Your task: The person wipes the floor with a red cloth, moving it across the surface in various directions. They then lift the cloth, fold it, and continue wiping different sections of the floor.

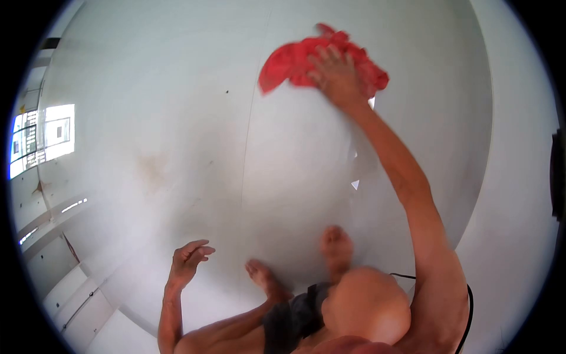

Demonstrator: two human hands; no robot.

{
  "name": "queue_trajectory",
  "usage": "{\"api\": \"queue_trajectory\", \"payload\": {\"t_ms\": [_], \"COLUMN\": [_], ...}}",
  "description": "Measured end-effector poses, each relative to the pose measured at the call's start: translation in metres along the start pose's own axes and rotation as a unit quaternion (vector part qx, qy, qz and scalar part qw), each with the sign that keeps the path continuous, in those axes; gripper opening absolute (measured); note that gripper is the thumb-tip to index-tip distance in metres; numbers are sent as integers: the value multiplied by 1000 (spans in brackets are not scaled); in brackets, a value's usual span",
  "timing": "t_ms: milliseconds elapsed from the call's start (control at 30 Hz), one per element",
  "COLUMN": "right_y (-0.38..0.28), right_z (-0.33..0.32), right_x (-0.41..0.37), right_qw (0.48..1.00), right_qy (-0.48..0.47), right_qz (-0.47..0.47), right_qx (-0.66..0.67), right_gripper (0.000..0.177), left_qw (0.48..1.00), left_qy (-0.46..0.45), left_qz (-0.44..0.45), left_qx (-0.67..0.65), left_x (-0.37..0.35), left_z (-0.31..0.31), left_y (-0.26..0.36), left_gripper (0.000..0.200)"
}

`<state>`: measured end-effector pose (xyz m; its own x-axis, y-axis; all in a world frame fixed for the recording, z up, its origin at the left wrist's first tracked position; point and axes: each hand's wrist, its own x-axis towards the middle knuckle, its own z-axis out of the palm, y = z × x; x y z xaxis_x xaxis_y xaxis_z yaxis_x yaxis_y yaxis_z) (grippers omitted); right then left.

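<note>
A crumpled red cloth (289, 62) lies on the glossy pale floor (295, 153) at the upper middle of the head view. My right hand (337, 74) rests on top of it, palm down with the fingers spread, and the arm reaches out far forward. What lies under the palm is hidden. At the lower left, my left hand (188, 262) is held near my bent knee, fingers loosely curved and apart from the thumb, with nothing in it. Both of my bare feet (265, 277) are on the floor near the bottom middle.
A white wall (525, 118) rises along the right side. On the left, a bright window or doorway (56, 133) shows beside pale panels (82, 312). A brownish smudge (153, 168) and a small dark speck (227, 92) mark the floor. A black cable (470, 307) hangs by my right shoulder.
</note>
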<state>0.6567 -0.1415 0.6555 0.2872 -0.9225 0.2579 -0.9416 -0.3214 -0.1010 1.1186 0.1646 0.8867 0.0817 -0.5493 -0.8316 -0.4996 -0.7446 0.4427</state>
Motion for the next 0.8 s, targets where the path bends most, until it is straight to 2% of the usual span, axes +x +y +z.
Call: {"api": "queue_trajectory", "payload": {"t_ms": [100, 233, 300, 367, 500, 600, 733, 800], "right_y": [63, 111, 120, 106, 65, 6, -75, -75], "right_z": [11, -9, -24, -63, -115, -132, -156, -157], "right_x": [32, 9, -38, -100, -247, -350, -382, -334], "right_qw": [997, 983, 981, 982, 967, 983, 989, 995], "right_qy": [-26, -19, -20, -29, -85, -83, -114, -63], "right_qz": [44, 143, 165, 174, 225, 153, 89, 58], "right_qx": [-63, -114, -99, -59, -78, -66, -18, -51], "right_gripper": [53, 53, 54, 54, 52, 57, 53, 45], "left_qw": [1000, 1000, 1000, 999, 999, 999, 996, 995], "left_qy": [11, 10, 4, -1, -7, -37, -76, -80], "left_qz": [10, 21, 25, 22, 12, 19, 41, 54], "left_qx": [-7, -4, -12, -33, -42, -30, 7, 12], "left_x": [-3, -18, -22, -25, -16, 5, 25, 34], "left_z": [5, 8, 11, 11, 12, 14, 20, 22], "left_y": [-6, -12, -14, -21, -19, -12, 4, 10], "left_gripper": [31, 31, 31, 32, 33, 34, 36, 36]}}
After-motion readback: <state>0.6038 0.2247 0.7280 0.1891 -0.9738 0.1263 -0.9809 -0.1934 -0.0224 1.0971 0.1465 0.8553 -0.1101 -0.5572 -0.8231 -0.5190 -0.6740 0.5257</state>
